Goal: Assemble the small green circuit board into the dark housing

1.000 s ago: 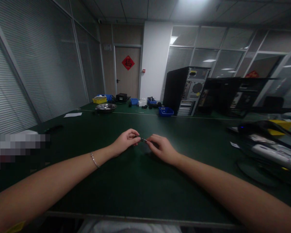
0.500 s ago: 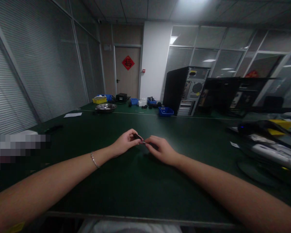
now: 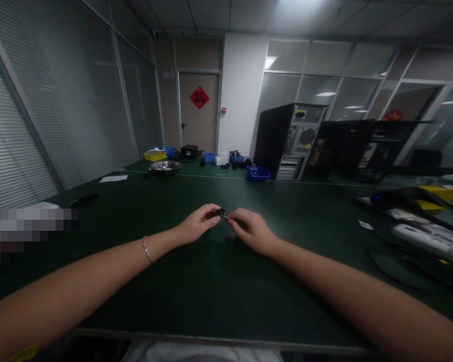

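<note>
Since the earlier frame, the small dark part (image 3: 221, 212) has shifted to the fingertips of the left hand (image 3: 197, 224), whose fingers have advanced slightly toward the right hand (image 3: 253, 232); the right hand has kept nearly the same position. The small dark part is located between the two hands, above the middle of the green table (image 3: 211, 291). Left hand: thumb and fingers pinch the small dark part from its left side. Right hand: thumb and forefinger are brought together on the end of a thin bright piece (image 3: 225, 216), which spans the narrow gap to the small dark part. Whether the two pieces are joined cannot be determined at this scale. A bracelet (image 3: 147, 250) encircles the left wrist. Surrounding items: a metal bowl (image 3: 165, 167) stands at the far left, with a white sheet (image 3: 114, 178) lying flat nearer the left edge. A blue bin (image 3: 258, 175) is positioned beyond the hands, just beside a black computer tower (image 3: 274, 143) standing upright. A white label (image 3: 365, 224) lies to the right, well apart from the right hand
</note>
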Demonstrator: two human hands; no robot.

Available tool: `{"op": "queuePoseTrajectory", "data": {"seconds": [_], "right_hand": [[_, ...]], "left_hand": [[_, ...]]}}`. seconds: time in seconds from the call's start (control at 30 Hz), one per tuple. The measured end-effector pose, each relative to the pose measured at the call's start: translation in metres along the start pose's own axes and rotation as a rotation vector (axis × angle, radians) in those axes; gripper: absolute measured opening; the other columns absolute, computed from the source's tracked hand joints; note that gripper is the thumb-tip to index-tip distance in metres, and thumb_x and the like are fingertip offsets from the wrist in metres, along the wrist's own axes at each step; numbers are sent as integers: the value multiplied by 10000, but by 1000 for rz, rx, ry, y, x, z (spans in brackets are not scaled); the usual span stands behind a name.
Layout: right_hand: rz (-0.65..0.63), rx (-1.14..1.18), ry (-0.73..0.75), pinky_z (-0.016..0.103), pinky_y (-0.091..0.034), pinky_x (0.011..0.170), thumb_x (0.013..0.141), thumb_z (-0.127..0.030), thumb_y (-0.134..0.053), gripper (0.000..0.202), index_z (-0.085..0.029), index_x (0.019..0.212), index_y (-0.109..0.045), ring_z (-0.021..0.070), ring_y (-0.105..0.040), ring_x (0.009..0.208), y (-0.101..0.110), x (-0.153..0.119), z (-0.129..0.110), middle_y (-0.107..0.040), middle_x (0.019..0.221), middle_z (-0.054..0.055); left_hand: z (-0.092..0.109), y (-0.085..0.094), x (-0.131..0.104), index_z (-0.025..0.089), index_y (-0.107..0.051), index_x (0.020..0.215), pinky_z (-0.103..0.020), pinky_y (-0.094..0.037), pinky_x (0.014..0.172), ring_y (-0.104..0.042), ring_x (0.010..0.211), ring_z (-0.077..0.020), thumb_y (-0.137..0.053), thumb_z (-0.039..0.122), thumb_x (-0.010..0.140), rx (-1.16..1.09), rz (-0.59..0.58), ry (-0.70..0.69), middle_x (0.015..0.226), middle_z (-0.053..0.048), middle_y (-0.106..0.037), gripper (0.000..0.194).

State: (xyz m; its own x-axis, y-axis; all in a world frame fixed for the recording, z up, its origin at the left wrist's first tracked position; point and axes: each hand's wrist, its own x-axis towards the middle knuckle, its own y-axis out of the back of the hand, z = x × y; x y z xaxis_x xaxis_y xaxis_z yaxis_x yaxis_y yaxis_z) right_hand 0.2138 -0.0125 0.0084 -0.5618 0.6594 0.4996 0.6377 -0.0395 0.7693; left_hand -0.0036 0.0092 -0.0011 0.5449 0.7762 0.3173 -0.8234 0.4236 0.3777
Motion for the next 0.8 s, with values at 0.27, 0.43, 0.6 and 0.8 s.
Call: {"op": "queuePoseTrajectory", "data": {"seconds": [0.27,0.43,0.6,0.8], "right_hand": [[14,-47,-60,256,-421,672,929,-254,-478,169,-184,920,-631,149,-549,744,0,0,0,-599,848,42],[12,-53,-73,254,-415,671,930,-262,-478,177,-182,914,-635,147,-544,738,0,0,3,-599,846,40],[-1,-58,-85,253,-409,670,928,-269,-484,180,-186,920,-642,147,-545,739,-2,0,5,-600,856,41],[-26,-52,-105,251,-402,656,926,-260,-483,173,-187,915,-640,150,-549,748,0,0,2,-605,863,42]], "left_hand": [[4,2,-2,158,-560,1104,-344,-461,877,-567,964,-191,-515,287,900,-48,-44,24,1027,-68,-563,245],[-1,0,-1,163,-468,1175,-324,-484,779,-585,805,-155,-541,291,890,-86,-61,65,893,-33,-575,321],[-1,1,-2,169,-506,1181,-285,-469,710,-564,751,-136,-512,336,902,1,-42,46,895,-21,-542,325],[5,1,-4,174,-509,1238,-276,-461,678,-547,738,-143,-445,366,929,77,-31,37,880,-28,-549,370]]}}
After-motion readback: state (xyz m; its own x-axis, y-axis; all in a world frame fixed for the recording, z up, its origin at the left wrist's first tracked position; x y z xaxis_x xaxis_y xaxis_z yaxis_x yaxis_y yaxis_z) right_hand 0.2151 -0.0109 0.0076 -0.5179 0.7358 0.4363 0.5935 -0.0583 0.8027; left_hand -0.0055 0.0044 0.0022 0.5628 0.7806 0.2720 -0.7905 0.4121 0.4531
